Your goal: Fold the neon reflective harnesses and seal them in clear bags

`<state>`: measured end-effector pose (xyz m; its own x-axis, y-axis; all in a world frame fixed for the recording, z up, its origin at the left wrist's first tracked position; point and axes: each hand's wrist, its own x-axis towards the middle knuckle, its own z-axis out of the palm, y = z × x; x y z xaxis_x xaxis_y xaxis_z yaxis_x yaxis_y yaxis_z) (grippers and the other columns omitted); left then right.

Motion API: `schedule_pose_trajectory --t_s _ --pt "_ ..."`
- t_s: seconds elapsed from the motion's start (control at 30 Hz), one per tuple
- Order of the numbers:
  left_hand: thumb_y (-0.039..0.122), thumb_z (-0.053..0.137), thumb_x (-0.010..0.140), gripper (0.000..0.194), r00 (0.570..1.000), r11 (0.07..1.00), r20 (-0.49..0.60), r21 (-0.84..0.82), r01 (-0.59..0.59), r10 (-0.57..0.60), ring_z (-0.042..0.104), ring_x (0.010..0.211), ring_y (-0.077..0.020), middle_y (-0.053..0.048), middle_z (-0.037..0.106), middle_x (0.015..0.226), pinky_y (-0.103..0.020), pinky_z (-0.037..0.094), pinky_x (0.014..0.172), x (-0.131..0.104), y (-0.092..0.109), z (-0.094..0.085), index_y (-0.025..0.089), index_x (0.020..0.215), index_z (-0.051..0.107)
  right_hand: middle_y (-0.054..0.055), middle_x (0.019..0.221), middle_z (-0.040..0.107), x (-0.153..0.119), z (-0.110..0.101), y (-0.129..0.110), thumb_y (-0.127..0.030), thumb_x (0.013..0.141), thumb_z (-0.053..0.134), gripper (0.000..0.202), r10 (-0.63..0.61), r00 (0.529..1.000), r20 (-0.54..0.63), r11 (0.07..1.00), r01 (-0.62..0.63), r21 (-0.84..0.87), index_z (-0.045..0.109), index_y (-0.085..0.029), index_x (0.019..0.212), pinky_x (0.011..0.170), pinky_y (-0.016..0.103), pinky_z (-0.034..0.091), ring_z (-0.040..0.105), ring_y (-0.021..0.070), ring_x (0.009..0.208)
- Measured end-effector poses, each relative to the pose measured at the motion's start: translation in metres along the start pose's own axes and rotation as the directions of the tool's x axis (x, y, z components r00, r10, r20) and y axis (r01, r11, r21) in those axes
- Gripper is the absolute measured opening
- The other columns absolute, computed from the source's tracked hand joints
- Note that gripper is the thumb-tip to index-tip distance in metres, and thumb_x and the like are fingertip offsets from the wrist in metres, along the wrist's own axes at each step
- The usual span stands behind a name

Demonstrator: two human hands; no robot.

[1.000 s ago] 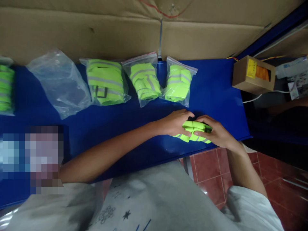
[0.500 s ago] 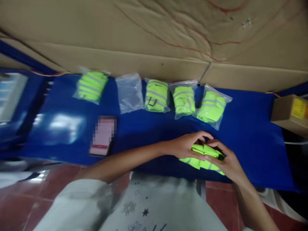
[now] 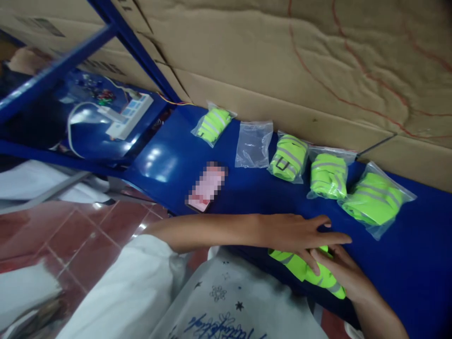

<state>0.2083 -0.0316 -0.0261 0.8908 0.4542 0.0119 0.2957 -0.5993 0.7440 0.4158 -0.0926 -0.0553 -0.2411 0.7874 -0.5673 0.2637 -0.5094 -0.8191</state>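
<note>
A folded neon yellow-green reflective safety vest (image 3: 293, 266) with grey stripes lies at the table's near edge, partly covered by my hands. My left hand (image 3: 300, 233) reaches across its top, the thumb pressed on the near side and the fingers stretched over the far side. From the right, my right hand (image 3: 341, 268) is closed around the vest's right part; the left hand hides some of its fingers. Beyond them lie vests packed in clear zip bags: one with a black buckle (image 3: 287, 160), a middle one (image 3: 328, 176) and a right one (image 3: 374, 197).
An unfilled clear zip bag (image 3: 254, 145) and another bagged vest (image 3: 213, 125) lie farther left on the blue table (image 3: 165, 141). A phone (image 3: 206, 186) rests nearer me. Cardboard (image 3: 247, 61) backs the table. On the left are a power strip (image 3: 130, 115) and a blue frame (image 3: 137, 52).
The view has swung left, bringing the power strip and frame in. My left hand has shifted from cupping the vest's left side to lying over its top, closer to my right hand.
</note>
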Motion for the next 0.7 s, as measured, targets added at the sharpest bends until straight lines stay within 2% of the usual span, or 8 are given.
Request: schedule_pose_trajectory --t_s 0.1,0.2,0.27,0.33,0.4,0.43,0.53,0.7 --pt "0.065 0.06 0.094 0.079 0.994 0.986 -0.106 0.166 0.011 0.007 0.074 0.095 -0.0268 -0.017 0.056 0.14 -0.033 0.058 0.066 -0.009 0.011 -0.004 0.022 0.157 0.041 0.01 0.105 0.08 0.0 0.004 -0.01 -0.058 0.071 0.087 0.044 0.019 1.0 0.013 1.0 -0.019 -0.002 0.082 -0.025 0.101 0.087 0.042 0.065 0.075 0.0355 0.106" --pt "0.065 0.046 0.1 0.063 0.952 0.953 -0.262 0.215 0.215 -0.156 0.073 0.1 -0.0251 -0.015 0.061 0.137 -0.031 0.056 0.067 -0.023 0.011 -0.036 0.021 0.146 0.053 0.009 0.088 0.08 0.001 -0.003 -0.014 -0.056 0.068 0.089 0.043 0.031 0.998 0.063 0.999 -0.028 -0.045 0.083 -0.022 0.093 0.071 0.036 0.065 0.077 0.0314 0.085" --pt "0.067 0.034 0.103 0.064 0.809 0.823 -0.438 0.225 0.522 -0.393 0.072 0.103 -0.0289 -0.015 0.068 0.125 -0.035 0.056 0.076 -0.034 -0.001 -0.068 0.018 0.131 0.063 0.007 0.082 0.079 0.001 -0.015 -0.011 -0.054 0.067 0.089 0.045 0.06 0.998 -0.016 0.998 -0.061 -0.036 0.082 -0.019 0.094 0.059 0.031 0.061 0.075 0.0264 0.07" --pt "0.069 0.028 0.103 0.073 0.552 0.54 -0.59 0.22 0.812 -0.59 0.071 0.106 -0.0371 -0.021 0.071 0.11 -0.044 0.054 0.084 -0.043 -0.025 -0.101 0.01 0.125 0.066 0.007 0.079 0.078 0.001 -0.027 -0.005 -0.053 0.066 0.091 0.048 0.093 0.992 -0.081 0.996 -0.091 0.02 0.081 -0.018 0.097 0.055 0.03 0.059 0.073 0.024 0.063" --pt "0.078 0.029 0.098 0.084 0.364 0.317 -0.596 0.188 0.93 -0.716 0.068 0.11 -0.0426 -0.024 0.071 0.108 -0.048 0.052 0.09 -0.043 -0.054 -0.124 0.007 0.121 0.069 0.006 0.08 0.078 0.002 -0.035 0.0 -0.052 0.065 0.091 0.049 0.102 0.989 -0.108 0.993 -0.094 0.077 0.08 -0.019 0.099 0.056 0.03 0.059 0.072 0.0236 0.063" --pt "0.078 0.031 0.097 0.084 0.315 0.257 -0.583 0.183 0.949 -0.749 0.067 0.114 -0.0437 -0.025 0.071 0.113 -0.049 0.051 0.092 -0.04 -0.068 -0.132 0.008 0.125 0.068 0.006 0.08 0.078 0.002 -0.036 0.002 -0.052 0.066 0.091 0.049 0.101 0.989 -0.11 0.991 -0.091 0.097 0.08 -0.019 0.1 0.056 0.03 0.059 0.072 0.0233 0.063" --pt "0.083 0.034 0.093 0.096 0.296 0.234 -0.526 0.182 0.955 -0.797 0.062 0.122 -0.0463 -0.028 0.068 0.125 -0.051 0.049 0.096 -0.021 -0.092 -0.135 0.006 0.148 0.05 0.005 0.078 0.077 0.001 -0.031 0.004 -0.052 0.066 0.091 0.049 0.071 0.994 -0.085 0.992 -0.061 0.113 0.08 -0.018 0.1 0.054 0.028 0.056 0.07 0.021 0.06" --pt "0.059 0.031 0.105 0.068 0.443 0.348 -0.469 0.278 0.895 -0.764 0.065 0.119 -0.0422 -0.026 0.068 0.128 -0.055 0.048 0.098 -0.015 -0.077 -0.109 0.014 0.155 0.041 0.003 0.078 0.076 -0.004 -0.021 0.0 -0.053 0.069 0.09 0.049 0.04 0.999 -0.031 0.987 -0.034 0.16 0.08 -0.018 0.101 0.054 0.025 0.054 0.067 0.0175 0.06"
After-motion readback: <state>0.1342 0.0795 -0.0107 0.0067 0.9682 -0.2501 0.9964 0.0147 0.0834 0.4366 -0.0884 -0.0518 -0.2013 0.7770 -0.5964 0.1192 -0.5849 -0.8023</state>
